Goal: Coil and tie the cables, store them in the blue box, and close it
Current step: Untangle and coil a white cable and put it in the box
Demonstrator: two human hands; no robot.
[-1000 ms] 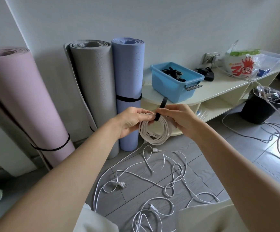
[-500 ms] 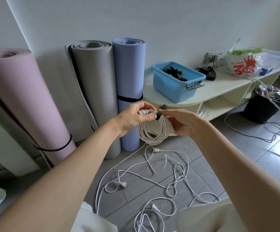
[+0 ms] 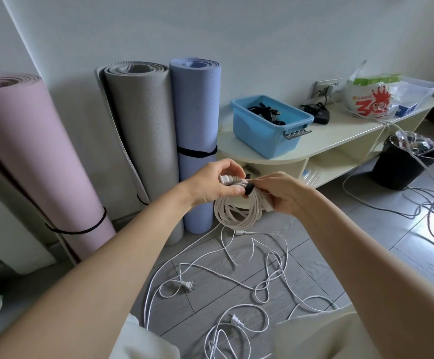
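Both hands met over the floor: the left hand (image 3: 212,183) pinched the white cable coil (image 3: 236,208) at its top, the right hand (image 3: 283,194) gripped the black strap (image 3: 249,189) wrapped there. Cinching it snug before letting go would likely keep the loops together for the blue box (image 3: 270,125) on the table's left end.
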